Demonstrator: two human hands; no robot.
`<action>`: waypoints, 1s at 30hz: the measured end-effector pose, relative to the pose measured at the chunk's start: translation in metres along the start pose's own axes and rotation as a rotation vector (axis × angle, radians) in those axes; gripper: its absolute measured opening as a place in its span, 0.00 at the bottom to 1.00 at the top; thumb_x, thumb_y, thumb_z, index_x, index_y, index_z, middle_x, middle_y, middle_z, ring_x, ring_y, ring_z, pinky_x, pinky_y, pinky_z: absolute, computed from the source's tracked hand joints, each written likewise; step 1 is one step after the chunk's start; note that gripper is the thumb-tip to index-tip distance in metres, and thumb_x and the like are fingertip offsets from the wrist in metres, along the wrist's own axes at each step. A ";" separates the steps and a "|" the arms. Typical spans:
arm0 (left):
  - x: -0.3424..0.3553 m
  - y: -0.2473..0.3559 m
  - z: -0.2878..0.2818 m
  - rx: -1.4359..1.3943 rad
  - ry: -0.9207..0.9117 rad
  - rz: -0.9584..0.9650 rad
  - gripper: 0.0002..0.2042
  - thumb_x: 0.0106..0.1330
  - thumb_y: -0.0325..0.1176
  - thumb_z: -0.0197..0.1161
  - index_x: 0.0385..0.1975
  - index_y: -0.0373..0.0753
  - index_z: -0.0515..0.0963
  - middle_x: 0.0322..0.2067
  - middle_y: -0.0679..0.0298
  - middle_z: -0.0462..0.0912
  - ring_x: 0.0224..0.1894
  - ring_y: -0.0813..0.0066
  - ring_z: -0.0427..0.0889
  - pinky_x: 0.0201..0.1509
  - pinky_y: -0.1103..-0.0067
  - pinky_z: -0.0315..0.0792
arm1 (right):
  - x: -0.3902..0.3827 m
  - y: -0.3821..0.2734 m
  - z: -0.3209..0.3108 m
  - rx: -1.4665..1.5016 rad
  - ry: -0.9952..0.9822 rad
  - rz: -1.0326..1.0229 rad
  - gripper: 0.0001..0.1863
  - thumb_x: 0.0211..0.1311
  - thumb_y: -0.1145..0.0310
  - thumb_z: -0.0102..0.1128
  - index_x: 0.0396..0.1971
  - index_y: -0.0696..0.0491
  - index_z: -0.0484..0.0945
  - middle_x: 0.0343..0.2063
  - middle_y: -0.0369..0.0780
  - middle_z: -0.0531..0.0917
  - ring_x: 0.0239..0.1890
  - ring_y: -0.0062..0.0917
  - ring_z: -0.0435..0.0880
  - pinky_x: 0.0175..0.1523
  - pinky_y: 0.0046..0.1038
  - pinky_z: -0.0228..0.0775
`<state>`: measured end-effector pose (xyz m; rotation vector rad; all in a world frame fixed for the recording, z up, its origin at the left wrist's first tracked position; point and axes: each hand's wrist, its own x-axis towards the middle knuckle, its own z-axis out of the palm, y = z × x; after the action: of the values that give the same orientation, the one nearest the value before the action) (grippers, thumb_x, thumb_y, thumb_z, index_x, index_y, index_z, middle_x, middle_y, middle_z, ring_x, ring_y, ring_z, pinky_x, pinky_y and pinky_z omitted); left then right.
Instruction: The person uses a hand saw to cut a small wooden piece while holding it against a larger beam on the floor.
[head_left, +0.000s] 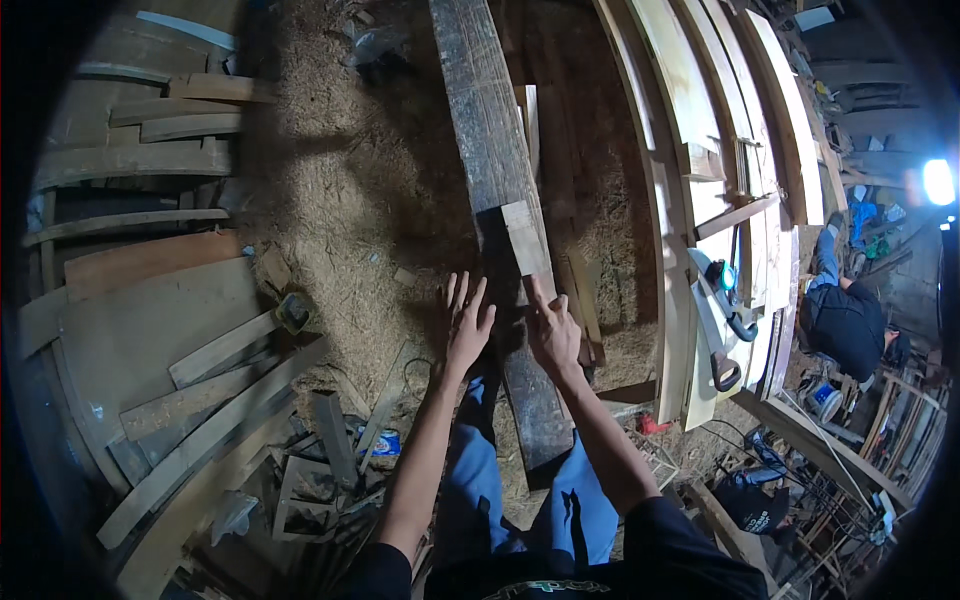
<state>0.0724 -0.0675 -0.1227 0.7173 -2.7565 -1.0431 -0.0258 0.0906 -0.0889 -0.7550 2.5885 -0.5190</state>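
A long dark weathered plank (490, 130) runs away from me between my legs. On its right edge lies a short pale wood block (525, 238). The outstretched index finger of my right hand (553, 335) is at the block's near end, touching it or very close. That hand's thumb stands apart, its other fingers look partly bent, and I see nothing in its grip. My left hand (466, 328) hovers left of the plank, fingers spread, holding nothing. Whether it touches the plank's edge I cannot tell.
Pale boards (680, 110) are stacked at the right, bearing a handsaw (724, 370) and a teal-and-black tool (727, 275). Scrap wood (215, 345) crowds the left over sawdust (320, 180). A person in dark clothes (845, 325) bends at far right, near a bright lamp (938, 182).
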 end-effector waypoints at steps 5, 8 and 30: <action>-0.004 -0.002 -0.010 -0.058 -0.006 -0.003 0.23 0.68 0.37 0.58 0.62 0.39 0.69 0.65 0.48 0.62 0.70 0.48 0.53 0.72 0.59 0.50 | 0.007 -0.022 -0.013 -0.044 -0.022 0.081 0.36 0.61 0.65 0.56 0.69 0.32 0.57 0.36 0.50 0.73 0.32 0.45 0.82 0.32 0.43 0.76; -0.004 0.006 -0.014 -0.033 -0.008 0.013 0.22 0.68 0.37 0.58 0.60 0.38 0.70 0.63 0.49 0.65 0.70 0.50 0.55 0.72 0.60 0.52 | 0.001 -0.027 -0.022 -0.024 -0.018 0.124 0.35 0.62 0.65 0.56 0.68 0.30 0.58 0.36 0.50 0.73 0.33 0.44 0.83 0.33 0.42 0.76; 0.017 0.068 -0.049 -0.988 -0.030 -0.465 0.31 0.66 0.48 0.62 0.63 0.36 0.64 0.56 0.57 0.74 0.60 0.69 0.70 0.66 0.74 0.60 | -0.089 0.040 -0.040 0.174 0.089 -0.309 0.30 0.53 0.66 0.68 0.58 0.35 0.74 0.43 0.45 0.78 0.33 0.32 0.80 0.37 0.34 0.76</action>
<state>0.0434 -0.0600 -0.0426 1.1203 -1.6947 -2.2137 0.0077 0.1827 -0.0493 -1.0991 2.4749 -0.8761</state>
